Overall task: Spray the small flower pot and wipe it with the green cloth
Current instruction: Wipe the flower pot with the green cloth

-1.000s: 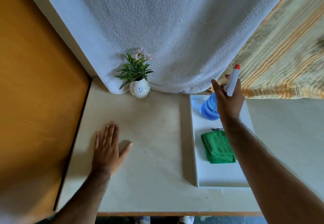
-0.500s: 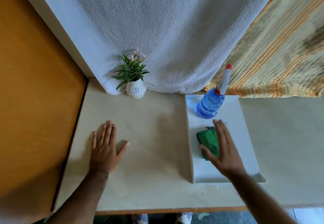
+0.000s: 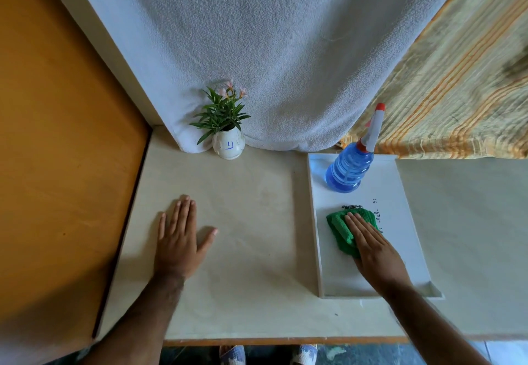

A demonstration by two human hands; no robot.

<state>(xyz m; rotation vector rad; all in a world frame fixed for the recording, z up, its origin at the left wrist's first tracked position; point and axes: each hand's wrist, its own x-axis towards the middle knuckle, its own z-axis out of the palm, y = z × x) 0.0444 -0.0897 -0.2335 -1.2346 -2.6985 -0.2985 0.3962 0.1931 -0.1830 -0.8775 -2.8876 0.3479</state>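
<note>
Nearest, at 6 o'clock, two patterned shoes (image 3: 233, 354) show below the counter's (image 3: 251, 264) wooden front edge. Both bare forearms reach up from the bottom corners onto the pale, matte counter.

At about 8 o'clock the left hand (image 3: 180, 239) lies flat, palm down, its fingers (image 3: 184, 210) straight and close together with the thumb spread toward 3 o'clock; it holds nothing.

At 4 o'clock sits a white rectangular tray (image 3: 411, 250) with a low raised rim. The right hand (image 3: 371, 246) lies palm down in it, fingers extended and flat, pressed on top of the cloth (image 3: 340, 229) rather than closed around it. The cloth is green, fuzzy and folded into a thick pad, sticking out from under the hand toward 9 o'clock. Small black print (image 3: 377, 213) lies on the tray floor just beyond the cloth, too small to read.

Farther up the tray, at 2 o'clock, stands the bottle (image 3: 348, 171): translucent blue ribbed plastic, rounded, with a white trigger head tipped red (image 3: 380, 106).

At 12 o'clock, well apart from both hands, the pot (image 3: 228, 146) stands at the counter's back edge. It is small, white, glossy and bulbous, with a blue mark on its front that I cannot read, and it carries narrow green leaves and pale pink flowers (image 3: 228, 93). It touches a hanging white terry towel (image 3: 285, 50). A striped yellow cloth (image 3: 457, 101) hangs at 2 o'clock, and an orange-brown wooden panel (image 3: 57, 136) fills the 9 o'clock side.
</note>
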